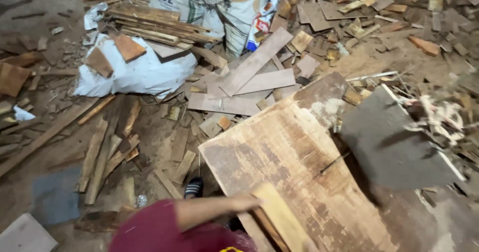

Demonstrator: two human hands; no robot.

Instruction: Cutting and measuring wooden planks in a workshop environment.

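Closest to the camera, a maroon sleeve (154, 229) fills the bottom edge, and a bare forearm runs from it toward the right. Only one hand (247, 202) shows; which of the person's two it is cannot be told. Its fingers (255, 200) rest against the near end of a pale wooden strip (280, 217), but whether they close round it is unclear. That strip lies slanted over the lower edge of a large worn plywood board (294, 157), beside a dark grey panel (386, 142). Below the forearm, a black sandal with white stripes (194, 187) stands on the dirt floor (30, 182). Farther off lie scattered wood offcuts (105, 152), a white sack (139, 72) and printed bags (219, 7).
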